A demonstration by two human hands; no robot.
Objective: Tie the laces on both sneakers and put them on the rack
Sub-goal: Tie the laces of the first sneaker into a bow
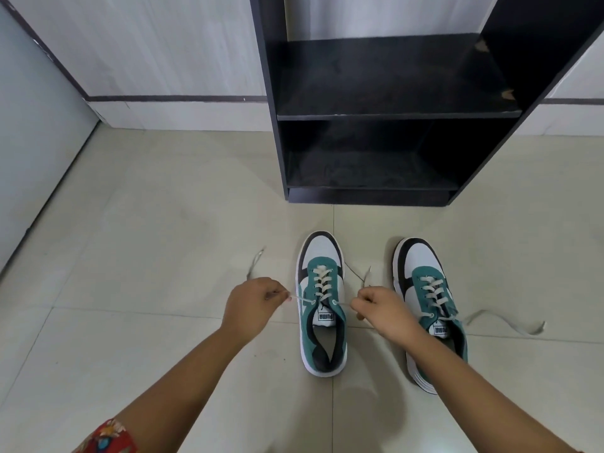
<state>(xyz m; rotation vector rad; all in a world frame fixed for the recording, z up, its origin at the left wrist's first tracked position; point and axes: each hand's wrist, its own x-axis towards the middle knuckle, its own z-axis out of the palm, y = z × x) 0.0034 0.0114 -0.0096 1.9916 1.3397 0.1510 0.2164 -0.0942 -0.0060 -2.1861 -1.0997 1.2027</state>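
Two green, white and black sneakers stand side by side on the floor, toes pointing at the rack. The left sneaker (322, 302) has its two lace ends pulled out sideways. My left hand (253, 305) pinches the left lace end, whose tip (255, 261) trails beyond the hand. My right hand (382, 310) pinches the right lace end. The right sneaker (428, 299) is partly hidden by my right forearm; its laces are untied, and one loose lace (510, 322) lies across the floor to its right.
A black shoe rack (392, 116) with two open shelves stands against the wall just beyond the sneakers. The floor is pale tile. A grey door or panel (36, 152) runs along the left.
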